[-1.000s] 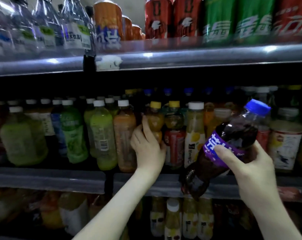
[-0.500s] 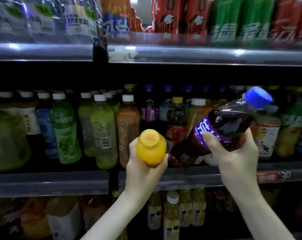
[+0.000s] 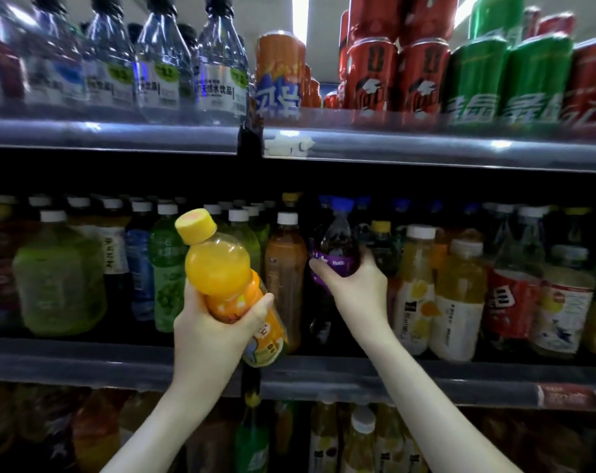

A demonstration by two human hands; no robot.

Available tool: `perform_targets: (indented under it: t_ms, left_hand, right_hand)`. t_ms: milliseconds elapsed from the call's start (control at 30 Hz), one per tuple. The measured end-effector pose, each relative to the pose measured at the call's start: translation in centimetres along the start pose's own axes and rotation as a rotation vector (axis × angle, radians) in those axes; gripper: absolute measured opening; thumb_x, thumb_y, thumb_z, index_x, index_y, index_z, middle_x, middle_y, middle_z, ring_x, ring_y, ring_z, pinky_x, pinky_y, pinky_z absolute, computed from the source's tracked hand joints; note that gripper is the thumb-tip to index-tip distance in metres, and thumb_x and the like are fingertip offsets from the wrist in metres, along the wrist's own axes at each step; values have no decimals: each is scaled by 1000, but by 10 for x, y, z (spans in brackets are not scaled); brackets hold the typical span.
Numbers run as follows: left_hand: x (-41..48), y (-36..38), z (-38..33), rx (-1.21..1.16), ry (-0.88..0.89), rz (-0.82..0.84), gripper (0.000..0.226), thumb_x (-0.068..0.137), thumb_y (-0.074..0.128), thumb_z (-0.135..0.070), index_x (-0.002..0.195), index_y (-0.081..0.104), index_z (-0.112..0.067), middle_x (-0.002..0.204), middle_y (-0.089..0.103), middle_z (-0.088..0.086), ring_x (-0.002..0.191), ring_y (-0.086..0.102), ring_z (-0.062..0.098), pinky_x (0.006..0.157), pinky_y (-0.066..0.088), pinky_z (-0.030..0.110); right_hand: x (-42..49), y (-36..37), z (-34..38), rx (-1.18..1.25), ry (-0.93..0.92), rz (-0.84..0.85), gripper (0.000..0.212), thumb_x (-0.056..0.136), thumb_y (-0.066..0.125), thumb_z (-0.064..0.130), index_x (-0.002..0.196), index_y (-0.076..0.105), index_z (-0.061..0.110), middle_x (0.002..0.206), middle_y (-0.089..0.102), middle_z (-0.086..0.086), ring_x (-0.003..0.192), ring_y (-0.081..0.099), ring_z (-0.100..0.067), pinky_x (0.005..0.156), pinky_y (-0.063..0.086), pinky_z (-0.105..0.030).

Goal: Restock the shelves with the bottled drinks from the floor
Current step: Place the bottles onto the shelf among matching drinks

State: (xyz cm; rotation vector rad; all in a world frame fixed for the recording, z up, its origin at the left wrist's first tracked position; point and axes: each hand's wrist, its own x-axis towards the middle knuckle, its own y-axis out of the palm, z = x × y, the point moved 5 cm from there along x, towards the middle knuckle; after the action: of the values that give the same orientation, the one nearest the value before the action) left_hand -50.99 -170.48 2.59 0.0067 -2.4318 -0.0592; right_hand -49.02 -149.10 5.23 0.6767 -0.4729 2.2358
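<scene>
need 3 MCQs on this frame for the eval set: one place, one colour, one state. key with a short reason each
1. Where is the dark soda bottle with the purple label?
A) top shelf, among the cans
B) middle shelf, just right of the brown white-capped bottle
C) bottom shelf

2. What colour is the cap on the orange drink bottle?
A) white
B) blue
C) yellow

3. What is the left hand doing?
A) holding the orange drink bottle tilted in front of the shelves
B) hanging empty
C) pressing flat on a shelf edge

Key:
1 B: the right hand holds it upright in that row.
2 C: the cap is plainly yellow.
3 A: the fingers wrap the bottle's middle and its cap leans left.
</scene>
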Motion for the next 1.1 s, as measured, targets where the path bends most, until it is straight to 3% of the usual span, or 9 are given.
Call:
perform_targets:
  t_ms: [133, 233, 500, 600, 667, 733, 867, 1000, 1100]
  left_hand:
    - [-1, -3, 6, 0, -89, 33, 58, 53, 75, -48, 105, 53, -39, 92, 66, -14, 83, 62, -10, 69, 47, 16]
    - [-4, 3, 10, 14, -116, 77, 47, 63, 82, -34, 99, 53, -39, 87, 66, -16, 79, 62, -12, 62, 47, 8]
    - [-48, 44, 24, 108, -139, 285, 55, 67, 83, -34, 106, 47, -45, 89, 65, -25, 83, 61, -13, 68, 49, 11]
    - [-81, 66, 31, 155, -137, 411, 58, 66, 83, -44, 108, 44, -49, 90, 67, -25, 81, 63, -9, 68, 53, 15]
    - [-105, 82, 44, 206, -178, 509, 62, 59, 78, -53, 109, 41, -53, 93, 68, -18, 83, 65, -3, 73, 56, 28]
    - [-131, 101, 57, 267, -230, 650, 61, 57, 74, -48, 106, 37, -55, 91, 68, -12, 83, 66, 5, 74, 56, 37]
    - [-180, 144, 70, 312, -261, 862, 63, 64, 77, -36, 113, 38, -34, 73, 69, -9, 73, 66, 5, 71, 56, 36]
    - [-207, 187, 88, 385, -267, 1089, 81, 60, 74, -65, 124, 35, -35, 102, 64, -14, 92, 64, 8, 79, 56, 35]
    - [-223, 209, 97, 462, -166, 1211, 85, 68, 64, -73, 136, 27, -36, 121, 59, -11, 103, 61, 11, 83, 54, 34]
  right_hand:
    - [11, 20, -15, -80, 12, 145, 69, 78, 79, 28, 135, 43, 14, 122, 60, -3, 110, 59, -19, 81, 41, -20]
    - [6, 24, -25, -90, -15, 206, 78, 79, 78, 25, 142, 32, 16, 132, 52, -4, 119, 53, -19, 87, 39, -21]
    - [-38, -18, -10, -161, -83, 307, 81, 89, 63, 42, 153, 16, 25, 150, 38, 8, 135, 35, -7, 102, 31, -17]
    - [-76, -51, -9, -32, -80, 431, 71, 83, 62, 51, 144, 30, 35, 139, 47, 15, 125, 45, 3, 101, 41, -19]
    - [-104, -66, -22, -57, -28, 594, 62, 81, 73, 43, 133, 38, 44, 126, 55, 20, 115, 53, 6, 92, 46, -16]
    - [-128, -79, -48, -140, 78, 675, 69, 75, 80, 36, 128, 36, 47, 119, 58, 21, 108, 55, 9, 85, 46, -11]
    - [-153, -113, -111, -244, 308, 545, 59, 69, 82, 40, 115, 46, 39, 99, 65, 16, 88, 62, 6, 72, 48, -14]
    - [-167, -155, -158, -227, 447, 378, 49, 69, 84, 35, 107, 53, 39, 100, 67, 13, 90, 64, 1, 80, 52, -22]
    - [-179, -177, -185, -218, 526, 328, 50, 69, 85, 34, 109, 55, 37, 100, 67, 12, 90, 64, -2, 80, 55, -26]
